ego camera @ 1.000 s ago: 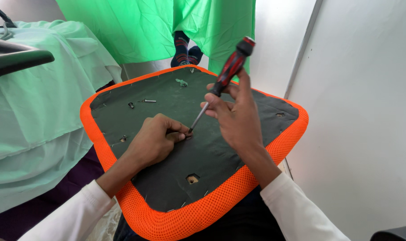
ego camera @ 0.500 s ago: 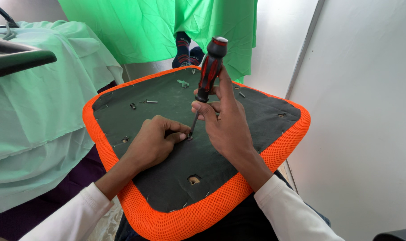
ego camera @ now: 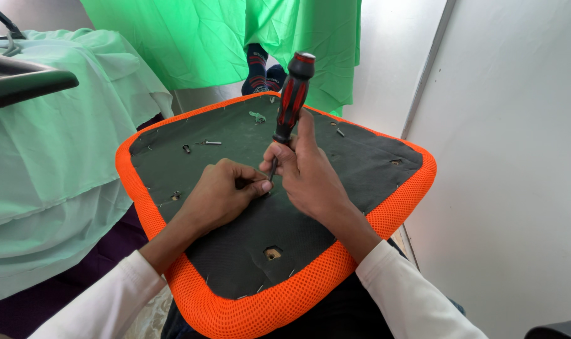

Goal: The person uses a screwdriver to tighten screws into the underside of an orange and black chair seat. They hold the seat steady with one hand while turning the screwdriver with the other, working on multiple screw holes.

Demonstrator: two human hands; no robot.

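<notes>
Right hand clamped on upright screwdriver; left hand pinches at its tip on seat underside. Risk: tip slips, jabs fingers.

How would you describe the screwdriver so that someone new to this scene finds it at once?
Find the orange-edged seat cushion lying underside up. Above its dark middle, the right hand grips the screwdriver, standing nearly upright. It alone has a red-and-black handle; the loose screws nearby are small and silver.
</notes>
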